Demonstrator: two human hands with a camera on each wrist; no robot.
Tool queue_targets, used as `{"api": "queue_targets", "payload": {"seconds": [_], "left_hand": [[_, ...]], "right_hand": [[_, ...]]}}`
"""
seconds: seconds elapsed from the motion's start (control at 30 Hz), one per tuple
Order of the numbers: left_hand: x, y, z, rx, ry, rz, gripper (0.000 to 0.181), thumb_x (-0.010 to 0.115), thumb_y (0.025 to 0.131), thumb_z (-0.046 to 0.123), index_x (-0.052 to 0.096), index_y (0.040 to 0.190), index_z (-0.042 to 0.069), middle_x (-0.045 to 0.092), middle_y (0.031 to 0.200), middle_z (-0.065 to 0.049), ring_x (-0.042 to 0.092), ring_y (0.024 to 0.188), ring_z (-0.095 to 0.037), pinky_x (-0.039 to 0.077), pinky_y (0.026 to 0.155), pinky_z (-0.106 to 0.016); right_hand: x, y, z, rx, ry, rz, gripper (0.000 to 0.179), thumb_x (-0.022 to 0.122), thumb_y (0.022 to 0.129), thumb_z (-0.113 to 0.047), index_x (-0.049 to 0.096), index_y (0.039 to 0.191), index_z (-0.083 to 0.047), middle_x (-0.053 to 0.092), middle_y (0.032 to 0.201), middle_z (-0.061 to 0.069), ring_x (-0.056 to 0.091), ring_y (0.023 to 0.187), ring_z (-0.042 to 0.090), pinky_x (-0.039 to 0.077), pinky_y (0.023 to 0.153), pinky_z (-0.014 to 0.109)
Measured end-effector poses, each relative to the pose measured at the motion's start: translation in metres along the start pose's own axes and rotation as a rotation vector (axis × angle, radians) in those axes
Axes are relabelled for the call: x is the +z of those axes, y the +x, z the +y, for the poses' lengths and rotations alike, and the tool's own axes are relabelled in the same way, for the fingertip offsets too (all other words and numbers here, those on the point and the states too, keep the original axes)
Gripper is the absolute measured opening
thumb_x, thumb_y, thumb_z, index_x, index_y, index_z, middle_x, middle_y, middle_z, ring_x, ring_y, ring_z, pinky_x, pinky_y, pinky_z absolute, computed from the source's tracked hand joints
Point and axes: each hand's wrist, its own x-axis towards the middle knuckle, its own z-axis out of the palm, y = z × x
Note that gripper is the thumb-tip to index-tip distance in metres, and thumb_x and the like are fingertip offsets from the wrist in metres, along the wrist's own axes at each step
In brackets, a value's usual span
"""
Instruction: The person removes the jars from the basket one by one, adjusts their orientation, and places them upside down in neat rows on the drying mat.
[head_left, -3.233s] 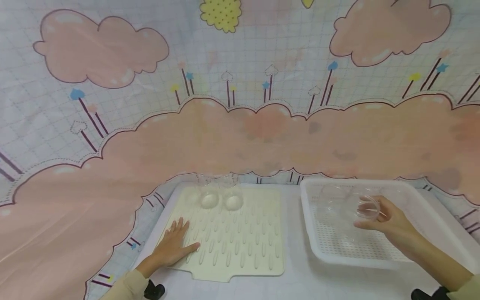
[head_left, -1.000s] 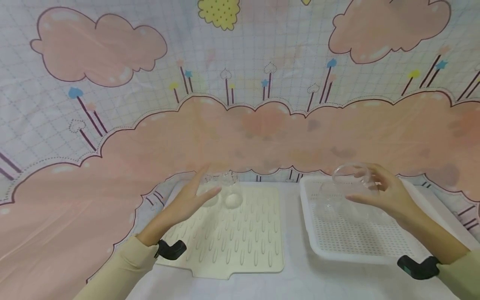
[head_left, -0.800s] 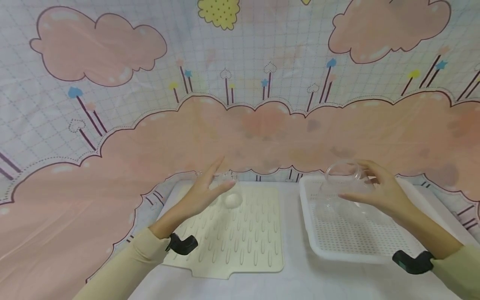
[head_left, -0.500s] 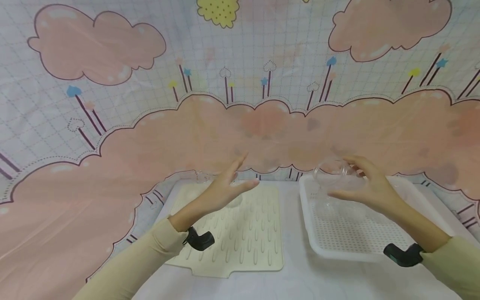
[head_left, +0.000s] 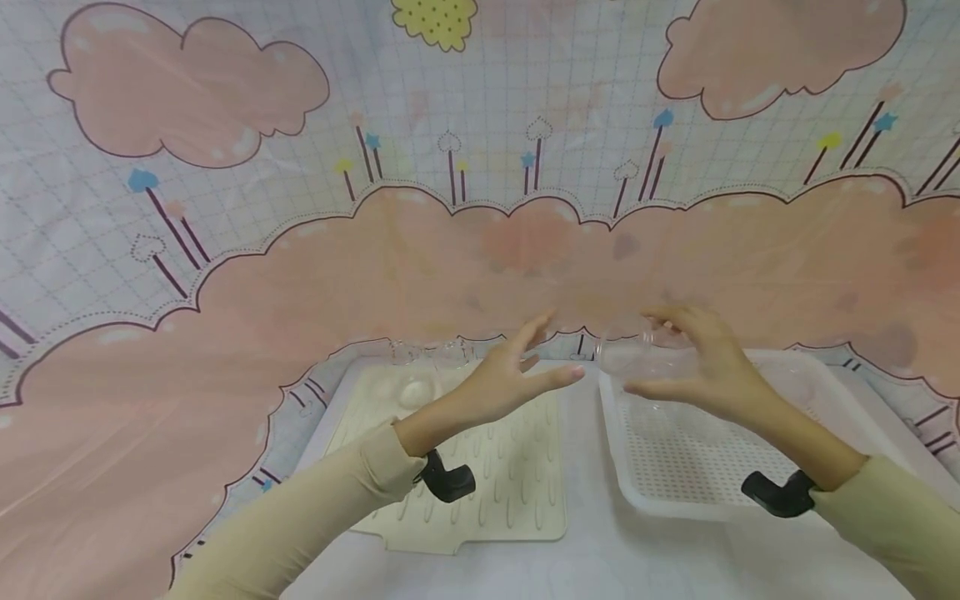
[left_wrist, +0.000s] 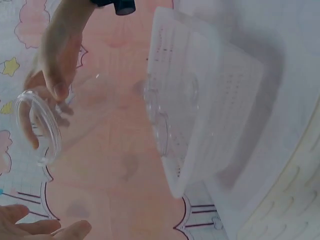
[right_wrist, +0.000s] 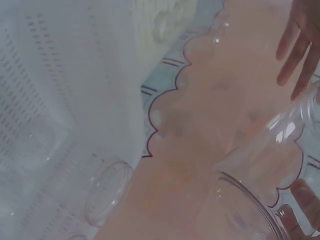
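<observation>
My right hand (head_left: 708, 358) holds a clear cup (head_left: 622, 354) on its side, above the back left part of the white basket. In the left wrist view its fingers curl round the cup near its thick ring-like rim (left_wrist: 56, 135). My left hand (head_left: 498, 383) reaches over the mat towards the cup, fingers spread and holding nothing. A gap shows between its fingertips and the cup in the head view. The right wrist view has the cup (right_wrist: 280, 132) close up, with the left hand's fingers (right_wrist: 292, 60) beyond it.
A cream ridged drying mat (head_left: 510, 492) lies on the white table at left. Clear cups (head_left: 415, 392) stand at its back edge, partly hidden by my left arm. The white perforated basket (head_left: 675, 504) at right contains more clear cups (right_wrist: 107, 192). A patterned cloth hangs behind.
My left hand has left the mat and moved right, towards the cup. My right hand has lifted the cup from the basket and carried it left, tipping it onto its side.
</observation>
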Motion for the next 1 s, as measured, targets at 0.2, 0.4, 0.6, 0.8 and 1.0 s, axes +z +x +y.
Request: {"api": "queue_targets", "payload": {"seconds": [0.2,0.4,0.6,0.8,1.0], "left_hand": [[0.015,0.009,0.007,-0.004,-0.092,0.007,0.087,0.073,0.089,0.043,0.023,0.159,0.029,0.030,0.160,0.004,0.034,0.144,-0.021,0.040,0.109,-0.030],[0.024,0.011,0.009,-0.033,-0.128,0.009,0.086,0.074,0.087,0.044,0.027,0.157,0.029,0.036,0.157,0.000,0.041,0.140,-0.029,0.047,0.103,-0.036],[0.027,0.013,0.010,-0.039,-0.170,0.023,0.076,0.077,0.087,0.039,0.039,0.152,0.027,0.048,0.149,0.000,0.051,0.132,-0.023,0.050,0.098,-0.036],[0.029,0.014,0.010,-0.031,-0.244,0.025,0.069,0.079,0.087,0.027,0.046,0.146,0.015,0.057,0.135,0.000,0.062,0.116,-0.013,0.054,0.091,-0.031],[0.031,0.015,0.006,-0.019,-0.290,0.018,0.059,0.079,0.088,0.021,0.052,0.140,0.014,0.060,0.129,-0.003,0.066,0.107,-0.012,0.056,0.087,-0.032]], "right_hand": [[0.007,0.003,-0.007,-0.110,-0.051,-0.004,0.078,0.096,0.063,-0.026,0.060,0.131,-0.013,0.060,0.113,0.005,0.051,0.113,0.031,0.041,0.089,0.059],[0.015,0.005,-0.014,-0.204,-0.117,0.021,0.079,0.097,0.059,-0.029,0.062,0.128,-0.015,0.060,0.110,0.002,0.052,0.103,0.024,0.038,0.083,0.048],[0.019,0.007,-0.020,-0.251,-0.167,0.031,0.079,0.096,0.057,-0.034,0.064,0.127,-0.014,0.059,0.112,0.005,0.051,0.109,0.028,0.038,0.087,0.055],[0.020,0.008,-0.024,-0.260,-0.210,0.012,0.080,0.097,0.058,-0.035,0.064,0.128,-0.014,0.060,0.115,0.005,0.050,0.110,0.029,0.039,0.090,0.060],[0.019,0.006,-0.023,-0.294,-0.219,0.012,0.084,0.097,0.056,-0.042,0.063,0.128,-0.016,0.061,0.115,0.003,0.051,0.108,0.027,0.039,0.091,0.058]]}}
